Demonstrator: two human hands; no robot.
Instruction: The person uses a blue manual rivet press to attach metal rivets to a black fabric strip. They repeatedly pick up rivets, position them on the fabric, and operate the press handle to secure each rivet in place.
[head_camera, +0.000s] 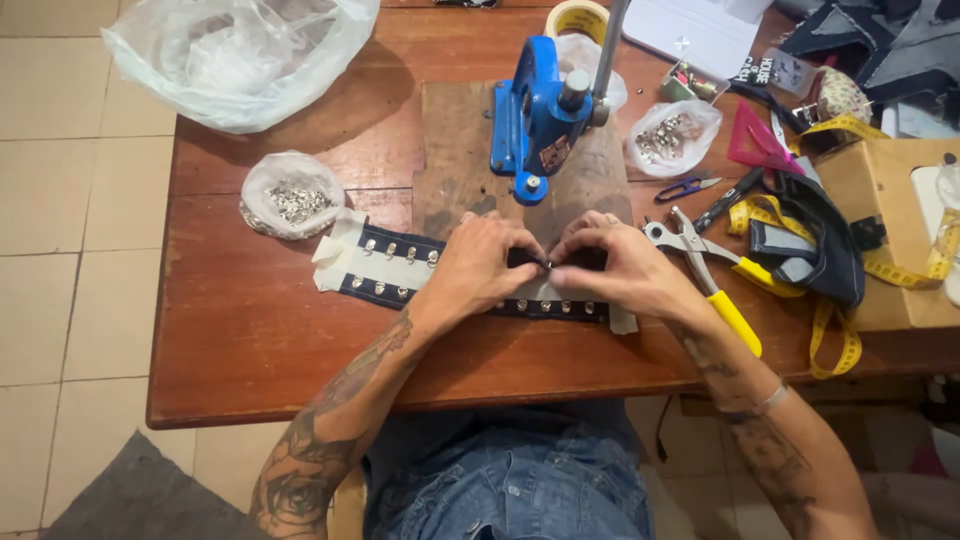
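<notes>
1. Together, the left hand (480, 265) and right hand (615, 265) are pressed on a dark fabric strip (400, 268) studded with metal rivets, lying flat across the wooden table (250, 340).
2. A small dark piece is pinched between both hands' fingertips, closed tight over the strip's middle.
3. A blue hand press (540, 115) is stood just behind the hands.
4. Yellow-handled pliers (705, 275) are laid near the right hand.
5. A bag of rivets (292, 195) is set to the left.

I see a big crumpled clear plastic bag (240, 55) at the surface's (260, 340) far left corner, two small clear bags of metal studs (291, 195) (671, 135), and a tan cardboard box (885, 215) at right.
</notes>
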